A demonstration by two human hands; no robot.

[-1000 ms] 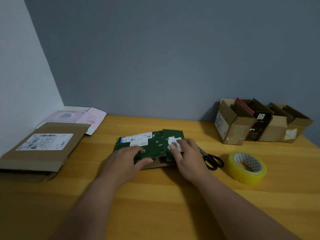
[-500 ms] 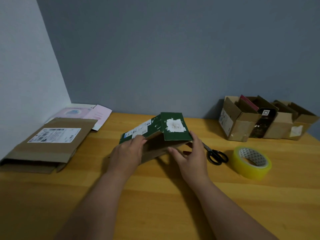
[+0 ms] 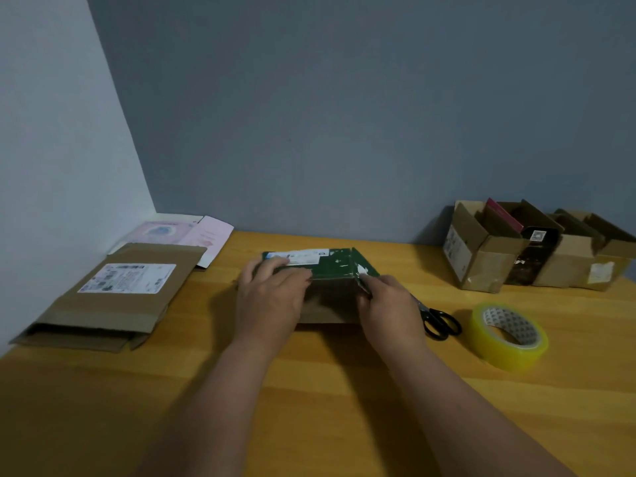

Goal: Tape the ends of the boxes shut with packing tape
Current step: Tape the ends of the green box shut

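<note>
A green box with a white label stands on the wooden table in the middle of the head view, its brown open side facing me. My left hand grips its left part, fingers curled over the top edge. My right hand holds the right end, fingertips on the folded green flap. A roll of yellowish packing tape lies flat on the table to the right, apart from both hands. Black scissors lie between the box and the tape, partly hidden by my right hand.
A flat brown mailer box with a white label lies at the left by the wall, pink and white papers behind it. Several open cardboard boxes stand at the back right against the grey wall.
The green box, flat under my hands a second ago, was lifted and opened out; it now stands squared on the table with my hands at its left part and right end.
</note>
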